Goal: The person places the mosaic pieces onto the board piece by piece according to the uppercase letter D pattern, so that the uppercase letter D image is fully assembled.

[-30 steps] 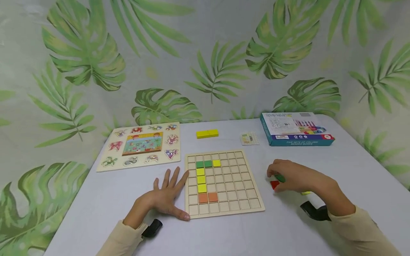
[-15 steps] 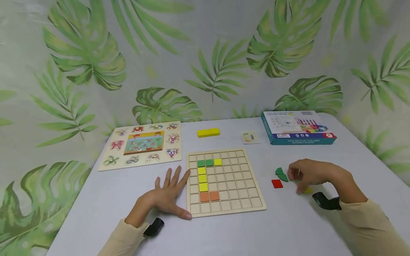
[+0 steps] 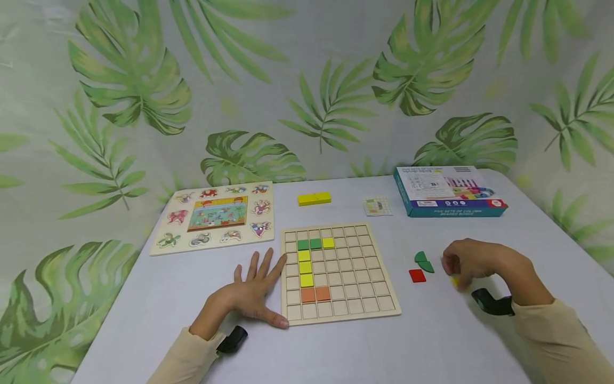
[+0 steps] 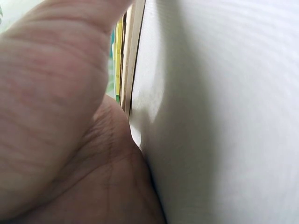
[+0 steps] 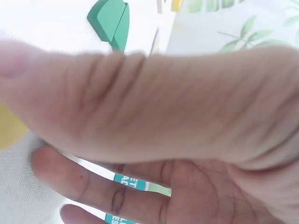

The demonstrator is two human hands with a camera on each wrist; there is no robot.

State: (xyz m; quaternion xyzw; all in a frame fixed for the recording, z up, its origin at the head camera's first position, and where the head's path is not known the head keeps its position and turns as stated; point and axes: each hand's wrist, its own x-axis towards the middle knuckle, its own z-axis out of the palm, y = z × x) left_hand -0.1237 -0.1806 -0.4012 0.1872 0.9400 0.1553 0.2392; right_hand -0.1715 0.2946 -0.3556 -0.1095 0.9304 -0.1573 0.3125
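Note:
My left hand [image 3: 251, 293] lies with fingers spread on the table, fingertips and thumb right at the left edge of a wooden grid board [image 3: 357, 292]. Green [image 3: 303, 245], yellow [image 3: 306, 280] and orange [image 3: 322, 294] square tiles sit in some of the board's cells. To the right of the board, my right hand [image 3: 472, 261] is bent down over a small yellow piece [image 3: 454, 281], pinching it between thumb and fingers. The right wrist view shows the thumb [image 5: 117, 102] hiding most of that yellow piece [image 5: 10, 126].
Two green curved-edge pieces [image 3: 425, 265] and a red square tile [image 3: 417, 276] lie between board and right hand. Farther back are a sea-animal peg puzzle [image 3: 160, 248], a yellow bar [image 3: 314, 199], a small pattern card [image 3: 378, 206] and a flat toy box [image 3: 455, 212].
My right hand has let go of a green piece beside the red tile, moved right and reached down to the yellow piece. The left hand has stayed at the board.

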